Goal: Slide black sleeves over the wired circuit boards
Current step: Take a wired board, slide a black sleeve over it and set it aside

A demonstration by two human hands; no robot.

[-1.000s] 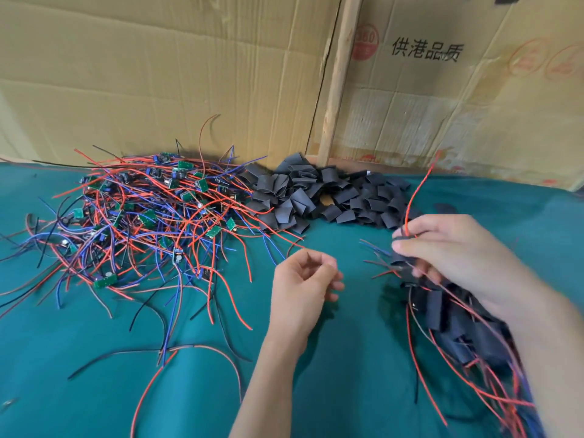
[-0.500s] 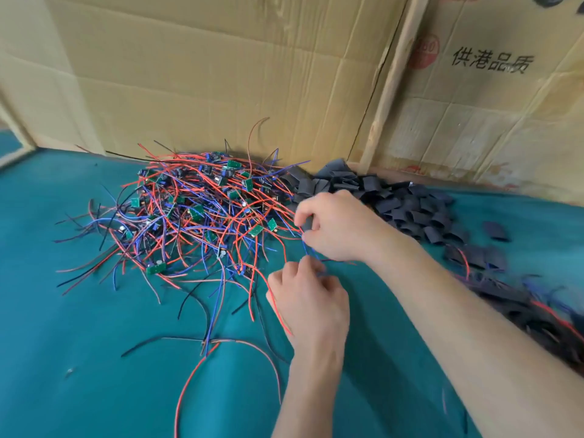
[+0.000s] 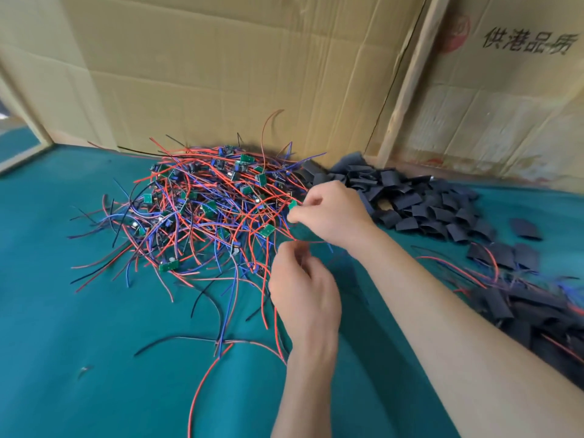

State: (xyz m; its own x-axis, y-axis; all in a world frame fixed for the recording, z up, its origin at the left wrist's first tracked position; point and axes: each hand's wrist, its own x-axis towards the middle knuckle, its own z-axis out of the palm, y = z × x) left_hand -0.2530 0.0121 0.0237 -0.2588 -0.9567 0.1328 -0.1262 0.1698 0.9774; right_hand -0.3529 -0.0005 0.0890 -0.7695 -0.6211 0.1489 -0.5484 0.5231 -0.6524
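A tangled heap of small green circuit boards with red, blue and black wires (image 3: 202, 213) lies on the teal cloth at the middle left. My right hand (image 3: 331, 213) pinches one green board (image 3: 292, 205) at the heap's right edge. Just below it, my left hand (image 3: 303, 289) has its fingers curled round red wires (image 3: 311, 245) that run from that board. Loose black sleeves (image 3: 420, 203) are piled behind and to the right of my right hand.
Sleeved boards with wires (image 3: 531, 311) are heaped at the right, under my right forearm. Cardboard walls (image 3: 221, 74) and a wooden post (image 3: 407, 77) close off the back. Stray wires (image 3: 202, 339) lie on the teal cloth (image 3: 79, 327) in front.
My right hand came from the right-hand heap across to the wire heap and took hold of a green board. My left hand rose and closed on its wires. The camera turned left.
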